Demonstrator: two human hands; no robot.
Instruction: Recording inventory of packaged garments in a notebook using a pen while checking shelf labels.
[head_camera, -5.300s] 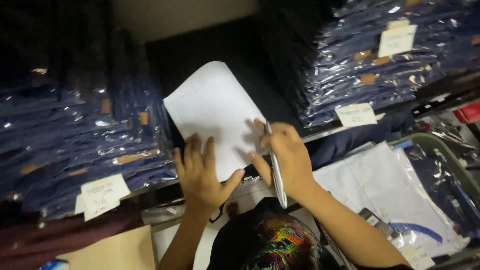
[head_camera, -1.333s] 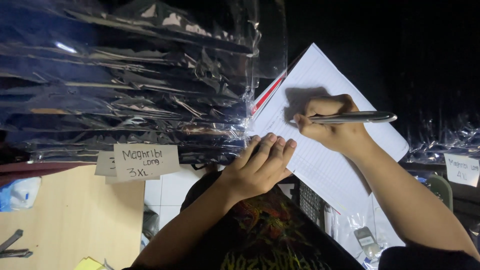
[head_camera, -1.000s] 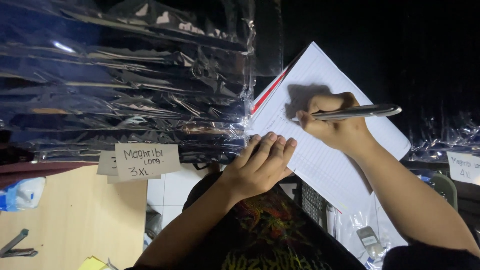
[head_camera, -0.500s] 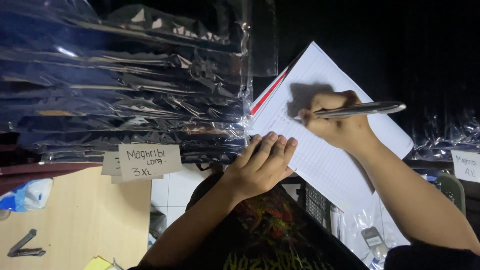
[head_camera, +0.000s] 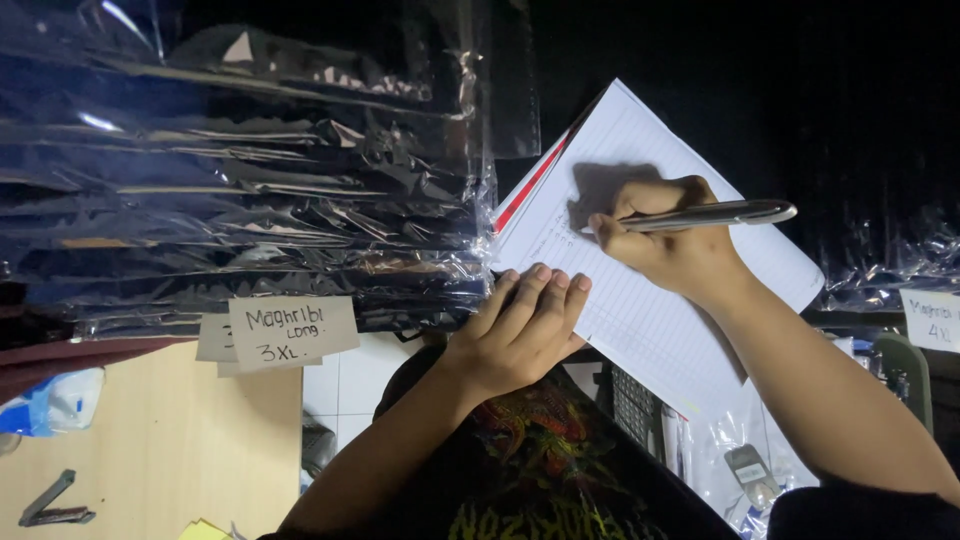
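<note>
Fingers of your right hand (head_camera: 665, 235) pinch a silver pen (head_camera: 708, 214), its long axis lying level toward three o'clock, tip down on the lined sheet (head_camera: 640, 300). Your left hand (head_camera: 520, 330) lies flat at seven o'clock from it, fingers together, pressing the sheet's lower edge. That sheet slants from twelve toward four o'clock. At nine o'clock stand stacked plastic-wrapped garments (head_camera: 250, 200), with a handwritten paper tag (head_camera: 292, 330) below them.
</note>
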